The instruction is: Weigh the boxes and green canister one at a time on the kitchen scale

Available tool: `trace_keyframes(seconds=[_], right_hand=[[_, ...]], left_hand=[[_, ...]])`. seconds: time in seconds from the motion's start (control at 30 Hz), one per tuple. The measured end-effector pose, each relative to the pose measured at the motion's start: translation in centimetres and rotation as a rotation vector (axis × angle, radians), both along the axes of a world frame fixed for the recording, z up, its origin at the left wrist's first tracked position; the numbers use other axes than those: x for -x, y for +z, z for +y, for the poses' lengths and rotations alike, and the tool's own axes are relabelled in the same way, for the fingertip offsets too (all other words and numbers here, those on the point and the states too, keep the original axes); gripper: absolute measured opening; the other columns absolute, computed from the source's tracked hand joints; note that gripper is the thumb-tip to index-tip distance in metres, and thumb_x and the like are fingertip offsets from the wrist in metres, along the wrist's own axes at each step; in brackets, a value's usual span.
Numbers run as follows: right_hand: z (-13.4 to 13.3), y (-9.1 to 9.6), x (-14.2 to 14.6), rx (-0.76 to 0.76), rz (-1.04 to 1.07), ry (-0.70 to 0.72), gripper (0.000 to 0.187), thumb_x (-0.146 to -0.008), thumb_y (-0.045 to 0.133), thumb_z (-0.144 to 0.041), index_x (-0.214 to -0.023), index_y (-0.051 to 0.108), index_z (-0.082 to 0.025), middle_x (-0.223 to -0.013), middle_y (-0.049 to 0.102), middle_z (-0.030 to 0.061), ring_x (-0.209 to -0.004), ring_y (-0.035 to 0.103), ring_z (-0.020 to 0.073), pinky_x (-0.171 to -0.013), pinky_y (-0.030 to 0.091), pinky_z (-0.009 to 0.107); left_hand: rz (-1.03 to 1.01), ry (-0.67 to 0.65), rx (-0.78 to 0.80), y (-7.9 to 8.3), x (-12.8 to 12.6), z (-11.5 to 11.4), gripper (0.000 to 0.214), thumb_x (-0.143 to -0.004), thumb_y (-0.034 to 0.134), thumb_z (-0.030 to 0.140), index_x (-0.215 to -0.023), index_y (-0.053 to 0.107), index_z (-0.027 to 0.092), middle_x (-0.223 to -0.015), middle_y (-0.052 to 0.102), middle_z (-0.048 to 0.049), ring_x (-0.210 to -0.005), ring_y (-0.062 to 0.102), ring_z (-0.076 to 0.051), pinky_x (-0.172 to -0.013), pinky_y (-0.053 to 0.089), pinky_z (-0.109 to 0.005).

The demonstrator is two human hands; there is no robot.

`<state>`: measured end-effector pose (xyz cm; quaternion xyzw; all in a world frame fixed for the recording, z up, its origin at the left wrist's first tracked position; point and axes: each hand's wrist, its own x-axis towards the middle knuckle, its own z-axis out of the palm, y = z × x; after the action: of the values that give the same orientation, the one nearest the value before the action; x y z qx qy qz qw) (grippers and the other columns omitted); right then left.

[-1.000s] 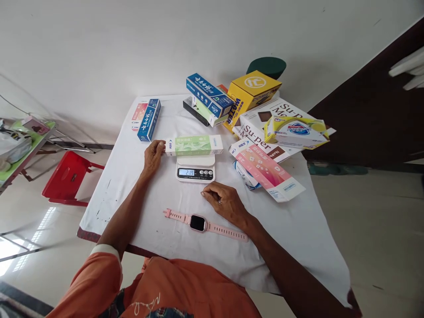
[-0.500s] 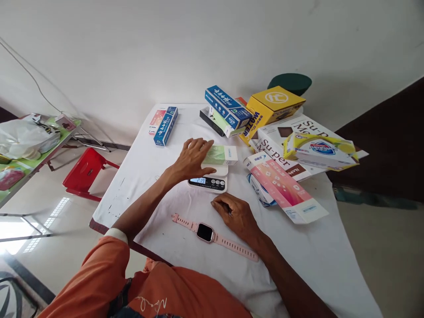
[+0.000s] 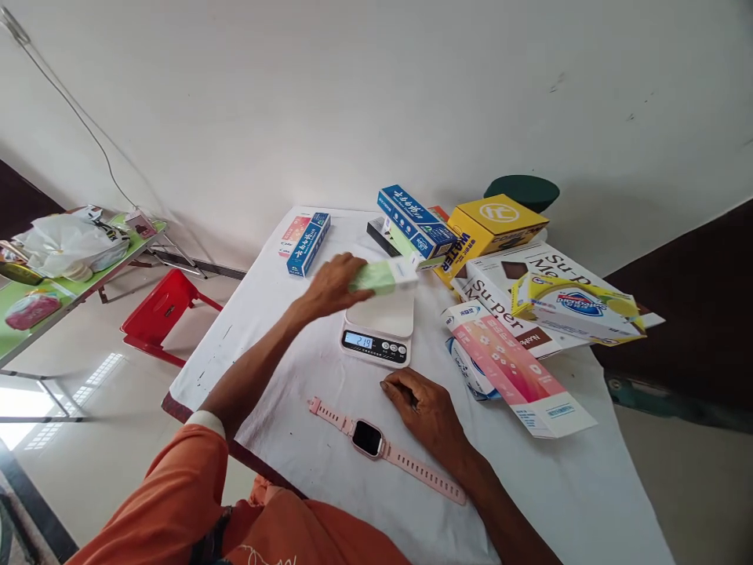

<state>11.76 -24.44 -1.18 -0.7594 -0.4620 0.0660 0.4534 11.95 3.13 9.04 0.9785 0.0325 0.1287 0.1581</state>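
Head view: two hands (image 3: 335,287) (image 3: 428,410), one green box (image 3: 381,277) gripped, one scale (image 3: 382,323).

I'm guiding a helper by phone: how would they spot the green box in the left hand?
On the white-clothed table, find the white scale. At the scale's far edge, the left hand grips a green-and-white box by one end. Another green box lies under a blue box; only this one is held.

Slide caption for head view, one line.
Left hand holds a green-white box over a digital scale; right hand rests curled near a pink watch.
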Motion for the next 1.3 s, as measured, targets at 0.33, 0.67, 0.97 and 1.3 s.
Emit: trace_keyframes(seconds=[0.33, 0.67, 0.97, 1.3], right_hand=[[0.1, -0.2, 0.0, -0.001, 0.000, -0.016, 0.021, -0.102, 0.056, -0.025, -0.083, 0.062, -0.022, -0.074, 0.067, 0.0014, -0.059, 0.060, 0.0163, -0.057, 0.048, 0.029], [0.2, 0.0, -0.3, -0.017, 0.044, -0.014, 0.020, -0.102, 0.055, -0.023, -0.083, 0.062, -0.023, -0.074, 0.065, 0.0015, -0.059, 0.058, 0.0158, -0.057, 0.047, 0.029], [0.4, 0.1, -0.3, -0.053, 0.027, -0.032, 0.018, -0.098, 0.057, -0.016, -0.082, 0.062, -0.022, -0.074, 0.066, 0.0015, -0.061, 0.059, 0.0154, -0.059, 0.045, 0.027], [0.5, 0.1, -0.4, -0.077, 0.023, -0.039, 0.021, -0.097, 0.058, -0.014, -0.078, 0.061, -0.021, -0.073, 0.065, 0.0001, -0.060, 0.055, 0.0134, -0.060, 0.042, 0.026]], left_hand=[[0.019, 0.840, 0.114, 4.2, -1.7, 13.6, 0.051, -0.080, 0.075, 0.047, -0.115, 0.061, 0.013, -0.134, 0.062, -0.0272, -0.127, 0.059, -0.044, -0.101, 0.047, -0.052], [0.050, 0.904, 0.130, 0.6, -6.5, 15.3, 0.073, -0.079, 0.077, 0.042, -0.136, 0.054, 0.004, -0.150, 0.050, -0.0360, -0.142, 0.048, -0.049, -0.113, 0.038, -0.059], [0.194, 0.884, 0.071, 1.1, -6.8, 16.2, 0.079, -0.081, 0.072, 0.054, -0.140, 0.055, 0.005, -0.150, 0.052, -0.0347, -0.140, 0.051, -0.050, -0.111, 0.043, -0.060], [0.227, 0.866, 0.030, 1.8, -7.5, 15.5, 0.096, -0.079, 0.071, 0.067, -0.146, 0.047, 0.003, -0.153, 0.047, -0.0365, -0.146, 0.045, -0.049, -0.117, 0.039, -0.058]])
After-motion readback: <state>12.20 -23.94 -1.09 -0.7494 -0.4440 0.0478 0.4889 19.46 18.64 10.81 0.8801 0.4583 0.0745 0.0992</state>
